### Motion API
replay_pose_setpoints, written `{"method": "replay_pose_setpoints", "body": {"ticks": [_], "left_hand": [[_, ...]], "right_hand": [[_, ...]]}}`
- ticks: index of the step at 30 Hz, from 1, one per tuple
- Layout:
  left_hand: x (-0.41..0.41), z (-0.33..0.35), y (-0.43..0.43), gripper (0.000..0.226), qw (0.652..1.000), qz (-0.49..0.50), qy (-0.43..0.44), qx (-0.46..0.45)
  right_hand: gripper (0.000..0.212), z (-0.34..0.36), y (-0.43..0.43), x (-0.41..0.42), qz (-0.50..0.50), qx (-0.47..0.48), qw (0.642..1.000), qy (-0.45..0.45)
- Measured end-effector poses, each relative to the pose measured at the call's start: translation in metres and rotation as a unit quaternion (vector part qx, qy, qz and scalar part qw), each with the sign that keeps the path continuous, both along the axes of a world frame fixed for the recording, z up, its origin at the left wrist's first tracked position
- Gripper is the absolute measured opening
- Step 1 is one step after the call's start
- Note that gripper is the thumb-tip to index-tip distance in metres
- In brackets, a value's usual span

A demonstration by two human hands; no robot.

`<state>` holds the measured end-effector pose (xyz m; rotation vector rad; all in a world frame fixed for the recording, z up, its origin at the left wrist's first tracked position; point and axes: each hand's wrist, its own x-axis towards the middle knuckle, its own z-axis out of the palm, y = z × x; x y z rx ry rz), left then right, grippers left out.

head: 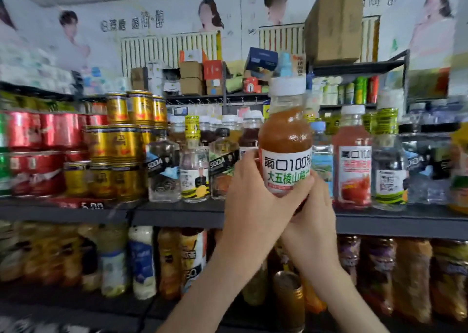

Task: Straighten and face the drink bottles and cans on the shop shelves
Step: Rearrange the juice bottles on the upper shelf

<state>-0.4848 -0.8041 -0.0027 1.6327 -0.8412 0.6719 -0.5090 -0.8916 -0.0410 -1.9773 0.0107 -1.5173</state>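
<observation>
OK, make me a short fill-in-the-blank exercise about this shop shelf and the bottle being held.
1. The left hand and right hand grip a juice bottle with a ____ cap.
2. The gold cans are stacked to the ____ of that bottle.
3. The cans just left of the gold ones are ____.
Missing words: white; left; red.
</observation>
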Motion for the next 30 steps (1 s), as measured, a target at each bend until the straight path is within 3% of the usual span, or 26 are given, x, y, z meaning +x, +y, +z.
{"method": "replay_pose_setpoints", "body": {"ticks": [3, 6, 11, 19, 30], "left_hand": [[0.033, -0.003, 0.056, 0.072, 0.997, 0.068, -0.029, -0.004], [0.072, -0.001, 0.111, 0.073, 0.995, 0.101, -0.016, -0.002], [0.132, -0.001, 0.193, 0.044, 0.992, 0.107, 0.043, -0.049], [0.184, 0.001, 0.242, 0.043, 0.986, 0.107, 0.112, -0.064], [0.208, -0.002, 0.244, 0.036, 0.986, 0.105, 0.124, -0.044]], "right_hand": [[0.067, 0.003, 0.065, 0.045, 0.016, 0.004, 1.0, -0.024], [0.054, 0.005, 0.118, 0.087, 0.061, -0.008, 0.998, -0.009], [0.057, 0.01, 0.16, 0.125, 0.17, -0.11, 0.973, 0.111], [0.063, 0.005, 0.176, 0.181, -0.051, -0.04, 0.992, 0.107], [0.098, 0.001, 0.214, 0.239, -0.246, 0.036, 0.964, 0.091]]}}
